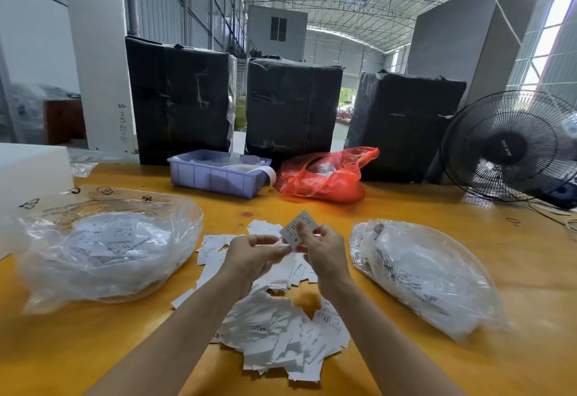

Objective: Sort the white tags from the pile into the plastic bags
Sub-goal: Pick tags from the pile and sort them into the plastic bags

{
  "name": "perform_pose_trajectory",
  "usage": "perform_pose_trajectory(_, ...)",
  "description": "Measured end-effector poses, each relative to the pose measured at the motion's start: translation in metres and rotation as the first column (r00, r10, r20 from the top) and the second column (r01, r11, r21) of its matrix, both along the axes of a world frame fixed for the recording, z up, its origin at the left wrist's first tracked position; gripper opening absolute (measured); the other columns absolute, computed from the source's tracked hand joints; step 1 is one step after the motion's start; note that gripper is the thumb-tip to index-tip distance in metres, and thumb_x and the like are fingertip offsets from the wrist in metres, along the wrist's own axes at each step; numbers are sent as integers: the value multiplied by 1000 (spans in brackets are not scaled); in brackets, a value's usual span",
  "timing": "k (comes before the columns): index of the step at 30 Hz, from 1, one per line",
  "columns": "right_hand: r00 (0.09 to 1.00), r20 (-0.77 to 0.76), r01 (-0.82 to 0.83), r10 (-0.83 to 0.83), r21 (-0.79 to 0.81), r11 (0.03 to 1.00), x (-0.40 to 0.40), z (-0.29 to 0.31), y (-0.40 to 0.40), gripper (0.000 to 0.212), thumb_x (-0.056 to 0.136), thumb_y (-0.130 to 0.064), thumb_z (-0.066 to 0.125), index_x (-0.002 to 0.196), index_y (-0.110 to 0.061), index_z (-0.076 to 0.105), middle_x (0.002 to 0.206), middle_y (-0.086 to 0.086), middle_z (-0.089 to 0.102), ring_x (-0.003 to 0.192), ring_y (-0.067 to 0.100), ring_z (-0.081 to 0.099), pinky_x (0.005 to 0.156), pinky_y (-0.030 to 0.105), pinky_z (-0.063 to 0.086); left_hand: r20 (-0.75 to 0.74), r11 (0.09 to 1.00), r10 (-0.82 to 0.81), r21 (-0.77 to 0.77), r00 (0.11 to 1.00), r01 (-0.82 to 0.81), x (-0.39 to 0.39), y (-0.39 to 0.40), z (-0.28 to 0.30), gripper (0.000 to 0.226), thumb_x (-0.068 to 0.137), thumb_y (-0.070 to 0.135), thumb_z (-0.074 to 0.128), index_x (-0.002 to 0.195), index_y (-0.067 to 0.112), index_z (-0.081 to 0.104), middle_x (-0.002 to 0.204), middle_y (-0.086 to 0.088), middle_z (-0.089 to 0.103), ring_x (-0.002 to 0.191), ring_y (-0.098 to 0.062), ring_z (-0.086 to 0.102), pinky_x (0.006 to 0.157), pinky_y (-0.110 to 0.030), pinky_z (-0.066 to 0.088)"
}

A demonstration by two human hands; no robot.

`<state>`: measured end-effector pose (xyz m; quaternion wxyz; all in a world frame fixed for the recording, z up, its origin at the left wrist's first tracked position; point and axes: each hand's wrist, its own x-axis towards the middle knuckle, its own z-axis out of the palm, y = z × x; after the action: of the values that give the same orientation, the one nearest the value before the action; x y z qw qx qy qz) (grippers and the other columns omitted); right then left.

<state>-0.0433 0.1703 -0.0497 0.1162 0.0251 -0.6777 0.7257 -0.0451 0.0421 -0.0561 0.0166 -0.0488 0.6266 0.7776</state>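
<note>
Fingers (pixel 304 233) of both hands pinch one white tag (pixel 298 229) held up above the desk (pixel 406 205), mid-desk, over the far part of the loose tag pile (pixel 281 333). Left hand (pixel 254 255): thumb and fingertips curled onto the tag's lower left corner. Right hand (pixel 324 253): thumb and forefinger closed on its right edge and face. Tag is tilted, printed side toward the camera, a letter "S" readable near its lower end (the finer print is too small to read). Pile lies between the forearms and runs from just under the hands toward the near edge of the desk; some tags show "XS". Left plastic bag (pixel 106 248): clear, bulging, near the left edge, tags visible inside, well apart from the pile's main heap. Right plastic bag (pixel 424 273): clear with black print, lying flatter, to the right of the pile; contents indistinct. Toward the far edge: a purple bin (pixel 218 177) with clear packets in it, and just to its right a red plastic bag (pixel 324 177). Behind these, three black wrapped boxes (pixel 293 105) stand upright along the far edge. Black fan (pixel 509 145) sits at the far right corner.
</note>
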Motion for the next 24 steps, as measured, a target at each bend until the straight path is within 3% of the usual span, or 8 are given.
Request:
perform_pose_trajectory(5,999,29,22,-22,17,1000,0,-1,1,16,91,-21,60,87,-7,56,88,13,67,65,9,62,45,7,41,-31,999,-5,-40,1000,4,0,2,-1,28,69,-4,78,87,7,61,82,-15,69,72,-19,60,64,-25,47)
perform_pose_trajectory(13,998,54,17,-19,30,999,-2,-1,5,16,89,-20,64,81,-8,57,85,9,67,62,11,62,44,9,41,-25,999,39,32,999,-38,1,-1,3,23,71,0,77,91,1,65,74,-13,71,56,-14,62,46,-16,48)
perform_pose_trajectory(17,992,114,-69,60,80,994,-4,-1,10,16,86,-20,68,76,-11,59,79,6,67,57,9,61,45,12,42,-33,993,89,83,995,-86,-1,-4,2,7,80,0,70,85,0,65,73,-15,71,60,-16,66,52,-17,54)
perform_pose_trajectory(24,955,223,-247,197,219,944,-4,1,15,17,80,-23,75,78,-14,60,75,3,67,62,8,61,60,24,41,-84,995,93,-10,992,-95,0,0,-1,3,83,4,68,82,2,66,81,-16,68,75,-22,66,53,-17,54)
